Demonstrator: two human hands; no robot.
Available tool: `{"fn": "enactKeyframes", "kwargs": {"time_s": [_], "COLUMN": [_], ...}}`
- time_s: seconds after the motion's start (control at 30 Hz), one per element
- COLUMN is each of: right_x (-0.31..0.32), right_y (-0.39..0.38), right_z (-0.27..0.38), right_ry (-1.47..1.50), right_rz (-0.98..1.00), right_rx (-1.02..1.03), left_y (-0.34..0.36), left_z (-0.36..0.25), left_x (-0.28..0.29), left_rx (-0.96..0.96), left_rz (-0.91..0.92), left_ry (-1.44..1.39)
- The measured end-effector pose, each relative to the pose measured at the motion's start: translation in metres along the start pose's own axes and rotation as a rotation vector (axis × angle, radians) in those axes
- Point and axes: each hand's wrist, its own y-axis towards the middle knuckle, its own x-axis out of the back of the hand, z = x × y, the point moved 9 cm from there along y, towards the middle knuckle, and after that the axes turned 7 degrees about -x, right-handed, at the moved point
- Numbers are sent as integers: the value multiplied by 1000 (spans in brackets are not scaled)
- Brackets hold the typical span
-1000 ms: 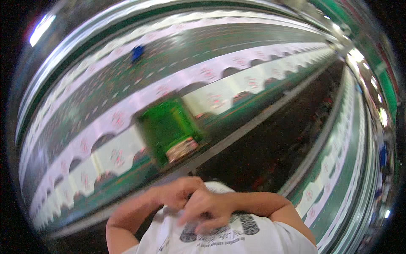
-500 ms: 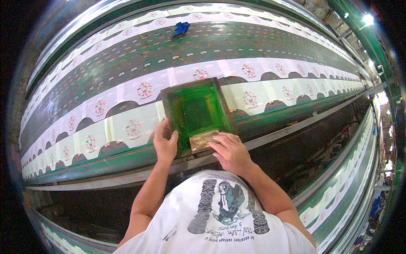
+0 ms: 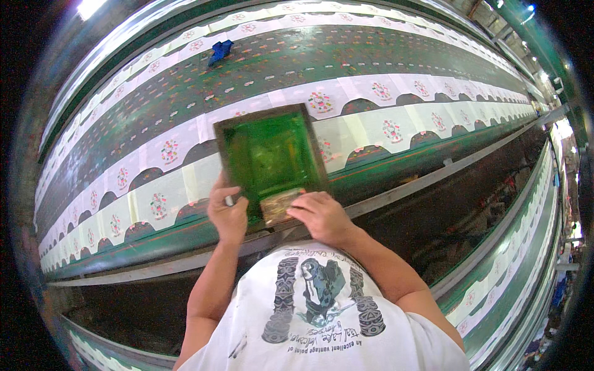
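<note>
The head view shows two bare hands, one rectangular frame, one block and one blue cloth. The dark-rimmed rectangular frame with green mesh (image 3: 266, 145) is at the near edge of the long green table (image 3: 297, 49), its lower end toward the person. The left hand (image 3: 228, 213) is clamped on the frame's left side, near the lower left corner. The right hand (image 3: 322, 216) has its bent fingers clamped on the right end of the tan, wood-like block (image 3: 278, 207), which lies at the frame's lower end. White scalloped fabric strips with coloured round prints (image 3: 139, 213) run in two rows along the table's near edge and two along its far edge; the prints are too many to count. The crumpled blue cloth (image 3: 219, 53) lies toward the far edge.

Compared with half a second ago, the frame appears farther right along the near rows, now partly covering a print. Both hands keep their holds.
</note>
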Motion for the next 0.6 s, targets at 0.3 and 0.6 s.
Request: {"fn": "enactKeyframes", "kwargs": {"time_s": [0.3, 0.6], "right_x": [75, 82], "right_y": [-52, -47], "right_z": [-104, -118], "right_ry": [-63, 39], "right_rz": [-81, -61], "right_rx": [-99, -6], "left_y": [-29, -38], "left_z": [35, 41], "left_x": [-145, -143], "left_rx": [196, 298], "left_rz": [-64, -72], "left_ry": [-171, -127]}}
